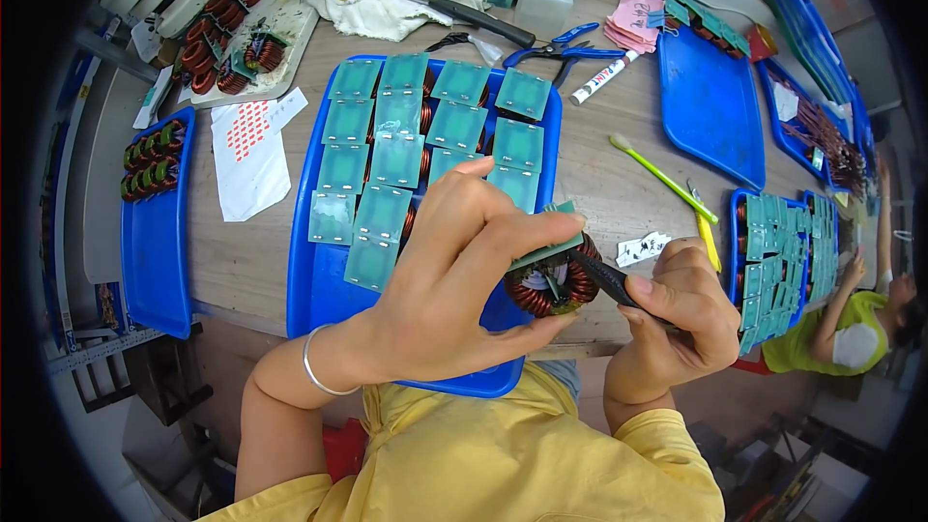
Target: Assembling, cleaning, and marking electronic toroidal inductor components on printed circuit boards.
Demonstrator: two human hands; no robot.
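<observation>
My left hand [454, 275] is closed on a toroidal coil [527, 295] wound with dark copper wire, thumb below and fingers above. A small green circuit board [546, 249] sits against the coil's upper side, under my fingertips. In my right hand [681, 314] is a black, slim tweezer-like tool [607, 276]; its narrow tip touches or nearly touches the coil beside the board. Both hands are above the near right part of a blue tray [324, 314]. Rows of green boards [375, 211] with coils under them fill much of that tray.
Pliers [564, 48], a white marker [604, 77] and a green brush [662, 176] lie beyond my hands. Other blue trays [155, 261] stand left and right. A hammer [435, 5] rests on a white cloth at the back. Another person [851, 329] is at far right.
</observation>
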